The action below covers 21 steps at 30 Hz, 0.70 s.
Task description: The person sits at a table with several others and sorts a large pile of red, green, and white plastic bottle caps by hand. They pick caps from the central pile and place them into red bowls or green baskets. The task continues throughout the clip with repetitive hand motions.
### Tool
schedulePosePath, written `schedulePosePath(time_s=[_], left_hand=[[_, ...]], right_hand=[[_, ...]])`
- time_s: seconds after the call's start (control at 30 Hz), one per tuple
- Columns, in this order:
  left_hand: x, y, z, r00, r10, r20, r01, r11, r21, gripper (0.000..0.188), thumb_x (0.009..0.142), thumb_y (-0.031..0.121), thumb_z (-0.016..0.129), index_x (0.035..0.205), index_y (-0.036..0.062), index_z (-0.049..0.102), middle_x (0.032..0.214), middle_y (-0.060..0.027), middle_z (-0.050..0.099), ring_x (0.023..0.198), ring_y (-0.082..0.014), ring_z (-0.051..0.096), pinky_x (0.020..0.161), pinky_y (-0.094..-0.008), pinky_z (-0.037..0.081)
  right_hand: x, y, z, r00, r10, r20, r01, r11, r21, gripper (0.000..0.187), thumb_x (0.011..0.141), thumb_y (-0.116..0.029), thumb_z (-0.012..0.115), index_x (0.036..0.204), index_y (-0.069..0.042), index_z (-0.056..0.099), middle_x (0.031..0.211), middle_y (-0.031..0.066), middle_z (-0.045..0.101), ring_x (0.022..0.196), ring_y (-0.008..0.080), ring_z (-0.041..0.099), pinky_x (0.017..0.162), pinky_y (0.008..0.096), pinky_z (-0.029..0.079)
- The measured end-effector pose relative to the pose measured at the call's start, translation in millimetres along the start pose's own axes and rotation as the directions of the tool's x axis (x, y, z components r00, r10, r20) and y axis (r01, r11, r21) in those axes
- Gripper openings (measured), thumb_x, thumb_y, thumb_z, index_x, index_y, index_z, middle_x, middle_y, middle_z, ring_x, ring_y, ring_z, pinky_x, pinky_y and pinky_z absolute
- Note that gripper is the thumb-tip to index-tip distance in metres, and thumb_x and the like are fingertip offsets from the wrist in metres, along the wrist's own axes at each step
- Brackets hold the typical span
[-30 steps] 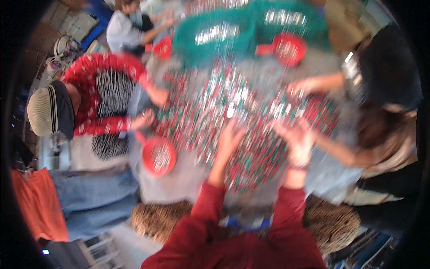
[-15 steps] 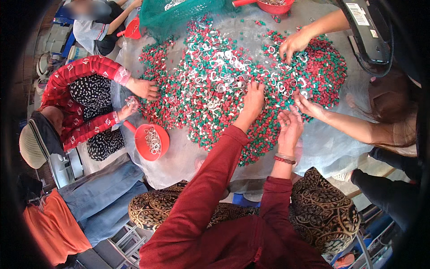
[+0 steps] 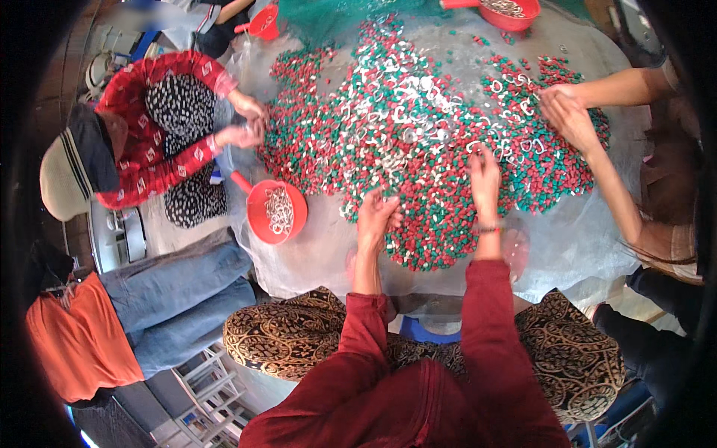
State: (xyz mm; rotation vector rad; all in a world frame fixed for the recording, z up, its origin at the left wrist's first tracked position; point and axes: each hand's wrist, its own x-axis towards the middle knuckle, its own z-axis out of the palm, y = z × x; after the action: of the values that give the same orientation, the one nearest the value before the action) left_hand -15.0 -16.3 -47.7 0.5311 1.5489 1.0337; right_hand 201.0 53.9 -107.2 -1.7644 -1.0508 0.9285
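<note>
A wide pile of small red, green and white pieces (image 3: 433,231) lies in front of me, with white rings (image 3: 399,113) and flat white discs scattered over it. At the pile's near left edge is my left hand (image 3: 379,215), its fingers curled in; whatever they hold, if anything, cannot be made out. My right hand (image 3: 485,175) reaches over the right middle of the pile. Its fingers are bent together at the tips beside a white ring, and I cannot tell whether they grip it.
A pale translucent sheet (image 3: 321,261) lies under the pile. A red scoop with white rings (image 3: 276,212) stands at left, another red scoop (image 3: 509,11) at the far side. One co-worker's hands (image 3: 246,123) are at left; another's hands (image 3: 567,112) are at right. Green netting (image 3: 328,26) lies beyond.
My left hand has drawn back from the pile's middle to its near left edge. My right hand has turned over and reaches farther in. The right co-worker's hands have come together; the view has shifted.
</note>
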Motion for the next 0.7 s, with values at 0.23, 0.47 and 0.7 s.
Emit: schedulePosePath(time_s=[0.23, 0.47, 0.7], left_hand=[[36, -11, -6, 0.995, 0.010, 0.101, -0.049, 0.918, 0.393, 0.026, 0.085, 0.010, 0.063, 0.108, -0.0017, 0.059, 0.069, -0.0046, 0.063, 0.054, -0.0084, 0.056, 0.047, -0.0236, 0.044], [72, 8, -28, 0.959, 0.282, -0.012, -0.245, 0.853, 0.460, 0.020, 0.083, 0.016, 0.063, 0.098, 0.0030, 0.066, 0.067, -0.0022, 0.063, 0.058, -0.0080, 0.057, 0.052, -0.0251, 0.044], [81, -18, -34, 0.857, 0.458, 0.237, -0.421, 0.357, 0.834, 0.031, 0.073, 0.014, 0.072, 0.100, 0.0038, 0.062, 0.084, -0.0171, 0.062, 0.082, -0.0345, 0.061, 0.072, -0.0434, 0.049]], right_hand=[[44, 34, 57, 0.858, -0.461, 0.225, 0.512, 0.802, -0.308, 0.030, 0.077, -0.004, 0.061, 0.106, -0.001, 0.058, 0.095, 0.0200, 0.060, 0.092, 0.0382, 0.056, 0.085, 0.0448, 0.043], [-15, 36, 39, 0.901, -0.296, 0.315, 0.410, 0.819, -0.401, 0.015, 0.075, -0.008, 0.064, 0.088, -0.002, 0.064, 0.085, 0.0177, 0.062, 0.083, 0.0334, 0.059, 0.076, 0.0416, 0.047], [-66, 16, -15, 0.913, 0.405, 0.044, -0.305, 0.608, 0.733, 0.023, 0.086, -0.003, 0.052, 0.107, 0.002, 0.061, 0.086, 0.0068, 0.062, 0.073, 0.0168, 0.061, 0.066, 0.0285, 0.051]])
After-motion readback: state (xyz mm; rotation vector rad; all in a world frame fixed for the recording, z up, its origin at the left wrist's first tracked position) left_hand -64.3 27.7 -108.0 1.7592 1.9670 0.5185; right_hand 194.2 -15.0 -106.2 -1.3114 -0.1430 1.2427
